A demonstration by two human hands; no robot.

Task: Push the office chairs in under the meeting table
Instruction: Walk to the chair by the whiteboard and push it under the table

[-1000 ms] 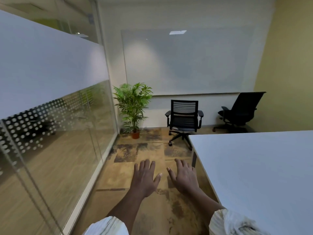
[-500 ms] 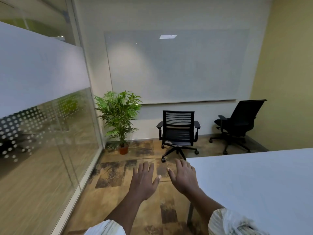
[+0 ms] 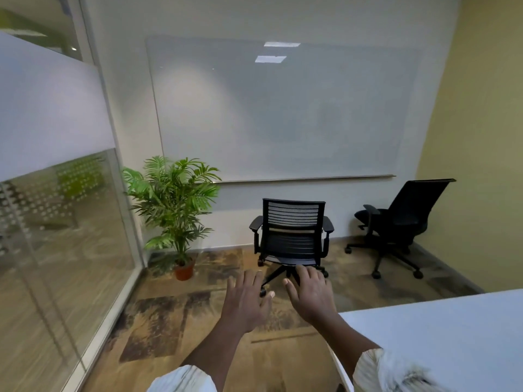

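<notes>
A: Two chairs stood out on the floor, both well apart from the table (image 3: 441, 335). The slatted chair (image 3: 291, 233) sat by the far wall under the whiteboard (image 3: 283, 108), its back turned to the person. The mesh chair (image 3: 402, 219) sat near the far right corner of the room, beside the yellow wall (image 3: 481, 137), seat facing left.

B: And the hands?

A: The left hand (image 3: 246, 302) and the right hand (image 3: 311, 295) were both stretched forward, palms down, fingers spread and gripping nothing. They hung over the carpet (image 3: 169, 321), just off the table's near left corner, touching neither chair.

B: So which step was it?

A: I'd judge it the approach to the slatted chair, which lay straight ahead of the hands. No pushing had begun, and neither chair was under the table.

B: What did the next move call for?

A: Closing on the chair and taking its back rail with both hands, I'd say. It faced away from the table, so it would likely need swivelling or wheeling round before it could roll under the table's far edge. The potted plant (image 3: 175, 210) stood to the chair's left, by the glass partition (image 3: 56, 222), and seemed clear of that path.
</notes>
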